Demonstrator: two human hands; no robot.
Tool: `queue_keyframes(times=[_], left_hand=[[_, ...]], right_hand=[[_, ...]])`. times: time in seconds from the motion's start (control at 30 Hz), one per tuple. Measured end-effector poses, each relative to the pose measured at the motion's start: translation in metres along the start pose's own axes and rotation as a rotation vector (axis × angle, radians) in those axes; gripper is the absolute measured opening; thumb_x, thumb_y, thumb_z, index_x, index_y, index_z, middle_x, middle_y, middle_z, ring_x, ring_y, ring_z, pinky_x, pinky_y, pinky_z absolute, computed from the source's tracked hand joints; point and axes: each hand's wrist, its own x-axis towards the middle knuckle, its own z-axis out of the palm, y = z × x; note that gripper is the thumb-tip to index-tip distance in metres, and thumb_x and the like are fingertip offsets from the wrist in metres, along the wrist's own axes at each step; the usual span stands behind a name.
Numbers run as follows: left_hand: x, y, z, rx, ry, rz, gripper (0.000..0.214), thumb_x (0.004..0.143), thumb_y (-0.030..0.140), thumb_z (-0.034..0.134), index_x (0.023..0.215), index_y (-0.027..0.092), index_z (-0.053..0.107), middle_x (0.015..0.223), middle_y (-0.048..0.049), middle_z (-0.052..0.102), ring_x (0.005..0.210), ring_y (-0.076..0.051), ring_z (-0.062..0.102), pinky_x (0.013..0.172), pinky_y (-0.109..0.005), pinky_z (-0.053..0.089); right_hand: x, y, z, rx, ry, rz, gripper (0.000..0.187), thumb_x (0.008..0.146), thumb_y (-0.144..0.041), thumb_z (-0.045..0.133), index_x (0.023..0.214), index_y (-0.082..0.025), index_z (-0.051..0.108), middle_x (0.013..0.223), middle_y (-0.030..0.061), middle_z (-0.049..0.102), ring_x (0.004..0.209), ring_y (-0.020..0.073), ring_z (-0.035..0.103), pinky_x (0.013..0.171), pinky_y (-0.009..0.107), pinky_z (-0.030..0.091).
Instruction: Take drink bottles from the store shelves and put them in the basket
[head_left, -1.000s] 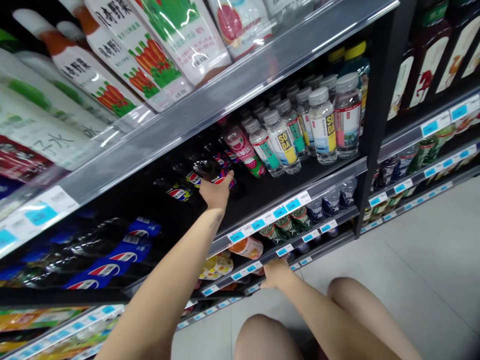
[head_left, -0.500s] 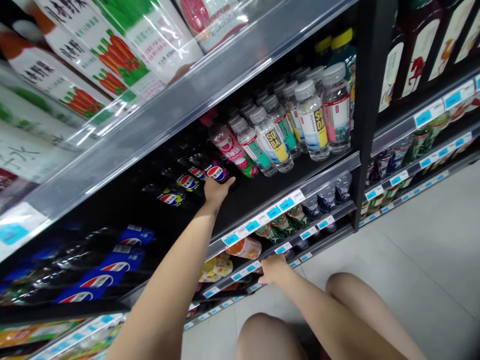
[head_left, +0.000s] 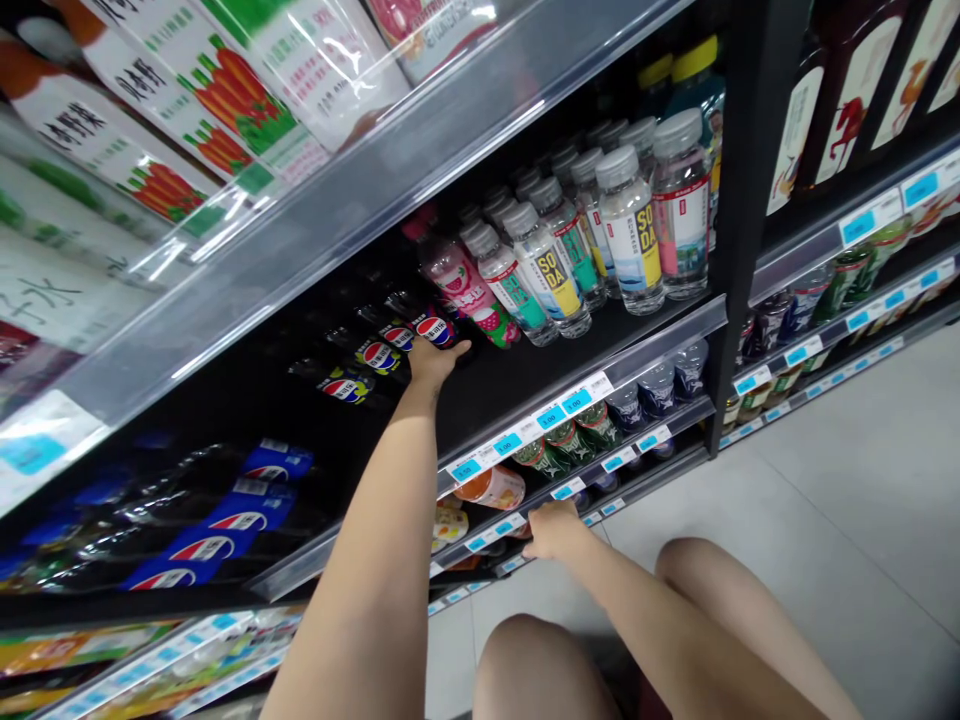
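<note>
My left hand reaches into the dark middle shelf. It touches the lower front of a cola bottle with a red, white and blue round label. The thumb points out to the right, while the other fingers are partly hidden. More dark cola bottles line up on the left of it. Just to its right stands a pink drink bottle, beside clear soda water bottles. Lower down, my right hand rests with bent fingers around a low shelf edge.
Blue-wrapped cola packs lie at the lower left. Carrot-printed cartons fill the upper shelf, whose clear front rail hangs above my left arm. A black upright post divides the shelves. My knees are above the tiled floor.
The view has shifted slightly. My left hand stays at the same cola bottle, which stands a little further back, and my right hand keeps its place on the low shelf edge.
</note>
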Motion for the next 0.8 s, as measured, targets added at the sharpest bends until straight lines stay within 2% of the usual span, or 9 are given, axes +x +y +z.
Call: queue_keyframes(times=[0.13,0.33,0.5,0.6,0.8], left_hand=[[0.004,-0.003,0.003,-0.053,0.001,-0.014,0.064,0.064,0.028,0.090,0.119,0.009,0.063,0.121,-0.0180,0.068,0.115,-0.031,0.064,0.102,-0.041,0.049],[0.010,-0.011,0.007,-0.081,0.008,0.003,0.067,0.061,0.028,0.091,0.120,0.010,0.064,0.121,-0.0157,0.069,0.115,-0.030,0.064,0.103,-0.041,0.049],[0.023,-0.022,0.005,-0.234,-0.109,0.032,0.064,0.058,0.026,0.093,0.115,0.013,0.066,0.116,-0.0109,0.071,0.109,-0.025,0.067,0.101,-0.038,0.051],[0.026,-0.027,0.001,-0.293,-0.182,0.040,0.062,0.058,0.027,0.093,0.113,0.014,0.068,0.111,-0.0103,0.072,0.103,-0.025,0.068,0.097,-0.040,0.054],[0.009,-0.021,-0.005,-0.051,-0.066,0.203,0.068,0.059,0.040,0.092,0.117,0.014,0.067,0.118,-0.0128,0.070,0.114,-0.031,0.064,0.103,-0.043,0.049]], right_hand=[[0.000,0.001,0.001,0.015,0.025,0.010,0.060,0.081,-0.048,0.071,0.126,-0.010,0.066,0.129,0.0241,0.064,0.119,0.0382,0.062,0.097,0.050,0.051],[-0.004,0.003,-0.002,0.003,0.026,0.011,0.054,0.082,-0.047,0.069,0.124,-0.015,0.068,0.128,0.0208,0.066,0.119,0.0366,0.063,0.097,0.048,0.052],[-0.011,0.006,-0.008,-0.023,0.005,0.030,0.061,0.084,-0.049,0.067,0.131,-0.010,0.063,0.131,0.0226,0.063,0.122,0.0351,0.061,0.100,0.046,0.050],[-0.014,0.008,-0.010,-0.012,0.040,0.016,0.055,0.084,-0.047,0.068,0.126,-0.012,0.065,0.128,0.0222,0.065,0.120,0.0343,0.062,0.098,0.045,0.051],[-0.014,0.008,-0.018,-0.018,-0.014,0.028,0.054,0.086,-0.045,0.065,0.128,-0.010,0.065,0.131,0.0226,0.063,0.122,0.0335,0.061,0.099,0.044,0.051]])
